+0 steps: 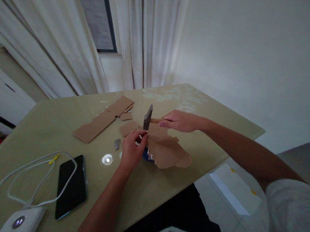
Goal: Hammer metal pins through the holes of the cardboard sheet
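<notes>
My right hand (180, 121) is closed round the wooden handle of a hammer (147, 118). The hammer's dark head is right above the fingertips of my left hand (134, 145). Those fingers are pinched together at the edge of a torn piece of cardboard (166, 148); whatever sits between them is too small to make out. Rows of small holes mark the cardboard near the hammer head. Under its left edge shows part of a blue object (147, 155), mostly hidden. Several nails (117, 144) lie on the table left of my left hand.
Flat cardboard strips (102, 121) lie toward the back of the table (209, 98). A black phone (71, 184), a white power bank (18, 229) and a looped white cable (29, 162) occupy the left side. The table's near edge runs just before my lap.
</notes>
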A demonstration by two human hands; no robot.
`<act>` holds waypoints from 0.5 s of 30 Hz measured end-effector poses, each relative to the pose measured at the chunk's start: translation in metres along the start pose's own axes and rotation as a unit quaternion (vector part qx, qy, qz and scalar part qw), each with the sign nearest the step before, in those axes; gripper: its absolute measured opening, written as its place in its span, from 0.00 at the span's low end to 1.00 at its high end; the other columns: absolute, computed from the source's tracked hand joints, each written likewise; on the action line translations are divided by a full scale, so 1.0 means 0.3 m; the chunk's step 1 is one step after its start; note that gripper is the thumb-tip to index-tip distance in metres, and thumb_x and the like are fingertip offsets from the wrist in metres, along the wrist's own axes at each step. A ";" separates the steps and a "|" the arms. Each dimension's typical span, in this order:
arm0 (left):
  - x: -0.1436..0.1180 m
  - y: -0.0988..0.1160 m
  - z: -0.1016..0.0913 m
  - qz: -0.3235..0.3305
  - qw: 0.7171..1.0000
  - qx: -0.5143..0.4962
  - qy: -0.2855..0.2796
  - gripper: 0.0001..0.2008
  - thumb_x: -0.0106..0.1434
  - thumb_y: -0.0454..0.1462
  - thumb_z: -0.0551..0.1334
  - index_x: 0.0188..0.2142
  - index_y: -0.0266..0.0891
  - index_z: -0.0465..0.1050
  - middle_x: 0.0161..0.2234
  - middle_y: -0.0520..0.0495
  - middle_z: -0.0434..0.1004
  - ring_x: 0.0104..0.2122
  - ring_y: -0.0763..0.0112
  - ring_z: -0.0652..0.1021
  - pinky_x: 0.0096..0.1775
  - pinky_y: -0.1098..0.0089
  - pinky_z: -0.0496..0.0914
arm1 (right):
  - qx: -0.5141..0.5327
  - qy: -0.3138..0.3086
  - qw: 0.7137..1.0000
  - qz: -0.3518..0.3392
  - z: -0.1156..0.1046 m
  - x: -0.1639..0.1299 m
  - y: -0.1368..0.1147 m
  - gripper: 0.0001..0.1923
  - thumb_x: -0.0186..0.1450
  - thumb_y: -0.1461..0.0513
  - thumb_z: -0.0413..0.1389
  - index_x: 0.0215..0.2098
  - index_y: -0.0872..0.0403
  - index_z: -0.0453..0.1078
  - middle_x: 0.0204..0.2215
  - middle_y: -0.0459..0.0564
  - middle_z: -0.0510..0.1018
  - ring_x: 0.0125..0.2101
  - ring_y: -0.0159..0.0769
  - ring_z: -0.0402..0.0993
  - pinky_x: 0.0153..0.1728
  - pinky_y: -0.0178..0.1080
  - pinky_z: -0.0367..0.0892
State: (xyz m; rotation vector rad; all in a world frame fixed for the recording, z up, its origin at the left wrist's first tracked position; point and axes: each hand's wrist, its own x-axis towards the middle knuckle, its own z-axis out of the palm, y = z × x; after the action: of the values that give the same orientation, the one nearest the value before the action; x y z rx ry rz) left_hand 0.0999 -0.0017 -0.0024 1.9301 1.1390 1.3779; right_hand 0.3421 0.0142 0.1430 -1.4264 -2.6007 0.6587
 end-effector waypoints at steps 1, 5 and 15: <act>-0.001 -0.001 0.001 -0.004 1.000 -0.004 -0.003 0.07 0.69 0.37 0.64 0.42 0.42 0.82 0.35 0.50 0.81 0.28 0.72 0.75 0.32 0.71 0.71 | 0.003 0.008 1.000 -0.003 -0.004 -0.003 0.002 0.30 0.78 0.41 0.47 0.27 0.51 0.61 0.25 0.44 0.67 0.28 0.35 0.64 0.34 0.40 0.54; -0.008 -0.005 0.011 -0.037 0.999 -0.010 -0.001 0.09 0.70 0.38 0.64 0.46 0.43 0.82 0.44 0.46 0.79 0.31 0.72 0.76 0.28 0.73 0.70 | 0.013 0.017 1.000 -0.008 0.003 -0.006 0.010 0.31 0.78 0.39 0.46 0.28 0.51 0.62 0.25 0.44 0.67 0.29 0.35 0.65 0.35 0.40 0.54; -0.014 -0.018 -0.001 -0.050 0.998 0.011 -0.033 0.15 0.64 0.42 0.71 0.49 0.42 0.80 0.61 0.37 0.68 0.51 0.58 0.78 0.38 0.66 0.78 | 0.006 0.011 1.000 0.006 0.012 -0.002 0.003 0.29 0.78 0.42 0.48 0.28 0.51 0.63 0.26 0.45 0.69 0.30 0.35 0.65 0.35 0.39 0.54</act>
State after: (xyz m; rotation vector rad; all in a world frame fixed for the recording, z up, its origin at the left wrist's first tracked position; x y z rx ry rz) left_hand 0.0973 -0.0023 -0.0087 1.8929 1.2054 1.2450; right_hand 0.3421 0.0131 0.1395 -1.4376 -2.5699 0.6551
